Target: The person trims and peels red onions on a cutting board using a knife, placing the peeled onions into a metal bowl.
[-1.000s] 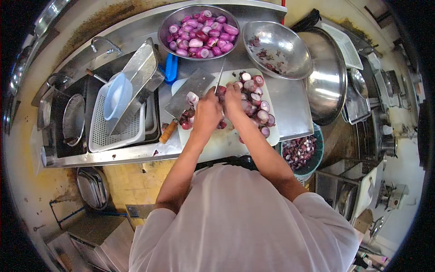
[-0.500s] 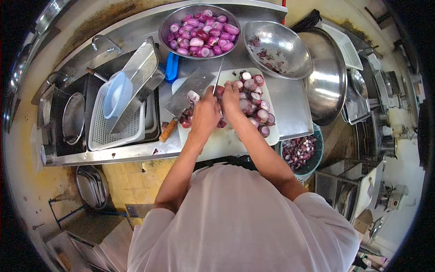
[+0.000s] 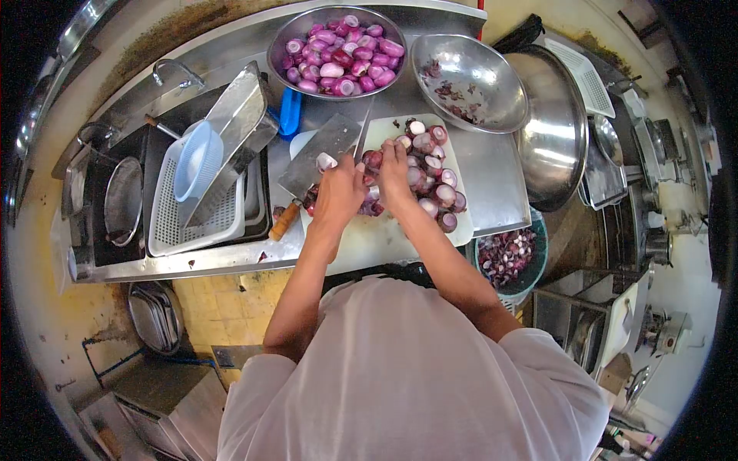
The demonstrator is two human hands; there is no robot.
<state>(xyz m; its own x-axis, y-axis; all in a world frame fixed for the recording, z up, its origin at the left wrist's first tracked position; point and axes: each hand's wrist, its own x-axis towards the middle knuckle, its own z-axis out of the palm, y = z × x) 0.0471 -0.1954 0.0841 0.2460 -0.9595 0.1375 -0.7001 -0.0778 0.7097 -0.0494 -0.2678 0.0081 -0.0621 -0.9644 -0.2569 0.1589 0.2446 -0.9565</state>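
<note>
My left hand [image 3: 341, 190] is closed around a knife [image 3: 364, 127], its narrow blade pointing away from me; the handle is hidden in the fist. My right hand [image 3: 394, 175] has its fingers together against a red onion [image 3: 372, 160] beside the blade; the thumb is mostly hidden. Both hands are over a white cutting board [image 3: 453, 154]. Several red onions with trimmed ends [image 3: 445, 194] lie right of my right hand. A cleaver [image 3: 319, 154] with a wooden handle lies flat at the board's left, an onion piece [image 3: 326, 162] upon it.
A steel bowl [image 3: 275, 73] of peeled red onions stands behind the board. Right of it, another steel bowl [image 3: 500, 69] holds skin scraps. A green bin [image 3: 543, 257] of peelings is below the counter's right edge. White basket [image 3: 165, 223] and sink are left.
My left hand has shifted slightly left and down, and the knife with it. My right hand stays almost in place, with the onion beside the blade showing more fully.
</note>
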